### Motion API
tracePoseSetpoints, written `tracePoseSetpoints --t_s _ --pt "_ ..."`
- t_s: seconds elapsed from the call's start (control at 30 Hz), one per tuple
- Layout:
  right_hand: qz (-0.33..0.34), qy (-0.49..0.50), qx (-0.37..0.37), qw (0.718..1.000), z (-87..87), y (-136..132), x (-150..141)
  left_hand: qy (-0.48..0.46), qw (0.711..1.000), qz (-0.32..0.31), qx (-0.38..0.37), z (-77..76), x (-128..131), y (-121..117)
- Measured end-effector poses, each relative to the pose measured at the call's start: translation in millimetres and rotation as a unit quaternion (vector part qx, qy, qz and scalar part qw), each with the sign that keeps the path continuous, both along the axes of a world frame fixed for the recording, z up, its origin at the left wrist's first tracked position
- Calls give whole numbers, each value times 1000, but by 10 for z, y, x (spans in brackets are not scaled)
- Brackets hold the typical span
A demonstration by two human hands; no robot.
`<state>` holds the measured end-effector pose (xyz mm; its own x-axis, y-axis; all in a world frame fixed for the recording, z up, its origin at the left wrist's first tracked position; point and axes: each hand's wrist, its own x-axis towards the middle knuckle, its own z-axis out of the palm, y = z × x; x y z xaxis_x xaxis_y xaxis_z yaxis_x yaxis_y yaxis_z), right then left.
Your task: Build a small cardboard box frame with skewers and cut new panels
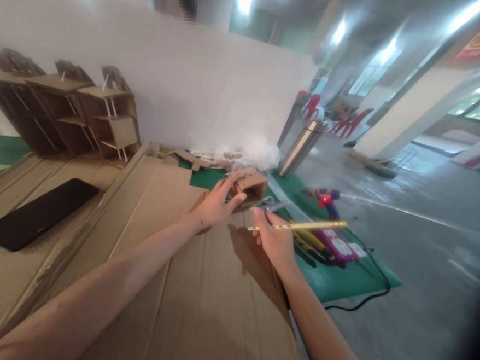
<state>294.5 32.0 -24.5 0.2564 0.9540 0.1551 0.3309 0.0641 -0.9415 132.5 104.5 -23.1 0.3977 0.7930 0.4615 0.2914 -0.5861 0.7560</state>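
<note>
My left hand (218, 202) is closed on a small open cardboard box (253, 185) and holds it at the far edge of a big flat cardboard sheet (198, 303). Just to its right, my right hand (275, 239) is closed round a thin yellow stick (302, 226), perhaps a pencil or ruler, which points to the right. A pair of scissors (274, 206) lies just beyond my right hand's fingers.
A green mat (340, 277) carries a pink box (338, 246), a hot glue gun (324, 198) with a red light, and a black cable (363, 301). Cardboard shelf models (72, 110) stand at the back left. A black tablet (36, 212), a steel flask (302, 147) and a white partition (214, 85) are nearby.
</note>
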Motion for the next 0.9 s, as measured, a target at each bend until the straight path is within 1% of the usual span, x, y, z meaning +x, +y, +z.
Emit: tracePoseSetpoints --t_s 0.13,0.4,0.9 --pt "-20 -30 18 999 -3 -23 -9 2 1000 -3 -7 10 1 -12" --pt "-16 -64 18 998 -20 7 -12 9 1000 3 -21 56 -1 -48" --pt "-20 -64 4 998 -12 -14 -25 12 1000 -6 -26 68 -10 -64"
